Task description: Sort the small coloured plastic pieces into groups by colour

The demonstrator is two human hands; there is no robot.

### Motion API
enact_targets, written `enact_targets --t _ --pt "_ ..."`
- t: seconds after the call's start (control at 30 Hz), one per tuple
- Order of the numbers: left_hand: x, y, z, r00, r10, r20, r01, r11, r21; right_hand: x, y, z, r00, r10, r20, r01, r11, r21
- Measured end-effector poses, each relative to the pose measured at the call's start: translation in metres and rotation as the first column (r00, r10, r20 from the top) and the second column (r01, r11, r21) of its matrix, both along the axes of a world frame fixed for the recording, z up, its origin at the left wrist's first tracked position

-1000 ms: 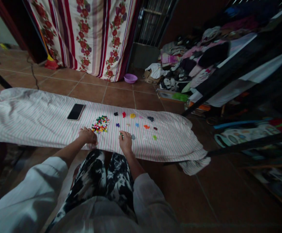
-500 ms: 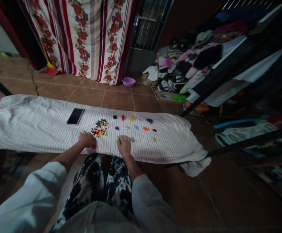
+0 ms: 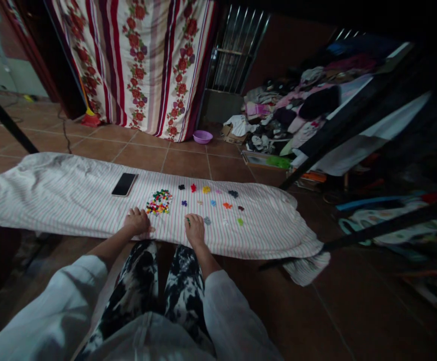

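My left hand (image 3: 137,221) rests on the striped cloth, just left of a mixed heap of small bead-like pieces (image 3: 159,203) in many colours. Its fingers are curled down, and whatever they may hold is hidden. Over a few green beads (image 3: 188,221) are the closed fingers of my right hand (image 3: 195,230), partly covering them. Beside that hand lies a little grey group (image 3: 206,220). Farther right and back, separate small clusters stand in rough rows, among them red (image 3: 193,188), yellow (image 3: 206,190), orange (image 3: 227,205) and lime green (image 3: 240,221).
A phone (image 3: 124,184) lies on the cloth-covered table (image 3: 71,195), left of the heap. Dark metal bars (image 3: 384,223) slant past the right end. Beyond, a purple basin (image 3: 202,137) sits on the tiled floor by a floral curtain (image 3: 158,65), near piled clothes (image 3: 278,113).
The whole view has shifted slightly, so everything on the table sits a little lower and to the right. Both hands stay at nearly the same places on the cloth.
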State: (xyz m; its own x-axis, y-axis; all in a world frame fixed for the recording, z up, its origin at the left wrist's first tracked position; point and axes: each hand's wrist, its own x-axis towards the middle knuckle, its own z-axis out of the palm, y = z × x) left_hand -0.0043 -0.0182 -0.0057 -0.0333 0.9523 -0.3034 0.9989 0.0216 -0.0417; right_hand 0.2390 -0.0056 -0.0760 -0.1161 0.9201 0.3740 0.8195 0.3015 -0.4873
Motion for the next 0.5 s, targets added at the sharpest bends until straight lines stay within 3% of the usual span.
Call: enact_targets --t 0.17,0.4,0.5 --pt "0.003 -0.020 -0.007 1.000 0.015 -0.008 -0.014 0.993 0.120 -0.001 0.001 -0.001 1.000 0.013 0.001 -0.013 1.000 0.002" --pt "0.019 -0.042 -0.014 0.998 0.056 -0.021 -0.052 0.986 0.160 0.010 0.009 0.000 0.987 0.117 -0.107 -0.117 0.993 0.002" --pt "0.027 -0.050 -0.015 0.995 0.101 -0.010 -0.098 0.979 0.181 0.019 0.011 0.002 0.980 0.096 -0.172 -0.101 0.995 -0.020"
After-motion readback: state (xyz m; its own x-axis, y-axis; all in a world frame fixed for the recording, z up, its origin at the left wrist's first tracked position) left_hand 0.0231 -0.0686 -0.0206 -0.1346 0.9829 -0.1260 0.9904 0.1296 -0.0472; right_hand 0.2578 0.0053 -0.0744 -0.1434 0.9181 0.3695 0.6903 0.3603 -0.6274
